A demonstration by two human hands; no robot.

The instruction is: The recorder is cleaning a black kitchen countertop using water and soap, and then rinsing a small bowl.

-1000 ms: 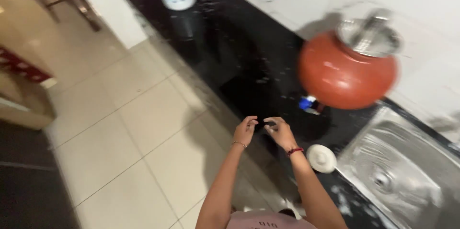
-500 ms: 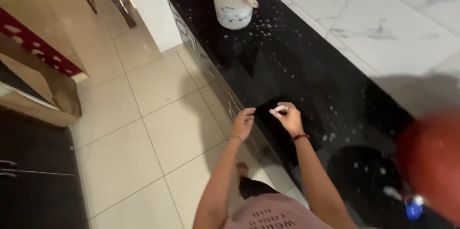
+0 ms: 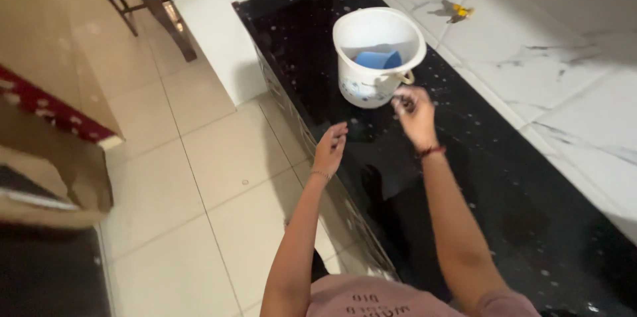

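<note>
- My right hand (image 3: 413,112) is raised over the black countertop (image 3: 464,177), just beside the white bucket (image 3: 375,58), near its handle on the side facing me.
- Its fingers are curled together; something small and dark may be pinched in them, but I cannot tell what, or whether they hold anything.
- My left hand (image 3: 330,148) hovers at the front edge of the countertop, fingers loosely spread, holding nothing.
- The bucket stands upright towards the far end of the countertop, with a blue scoop (image 3: 378,59) lying inside it.
- The countertop is speckled all over with pale spots and droplets, so any wiping looks not yet done.
- I judge the work barely started: the bucket is reached but not gripped.
- Pale floor tiles (image 3: 199,171) lie to my left.
</note>
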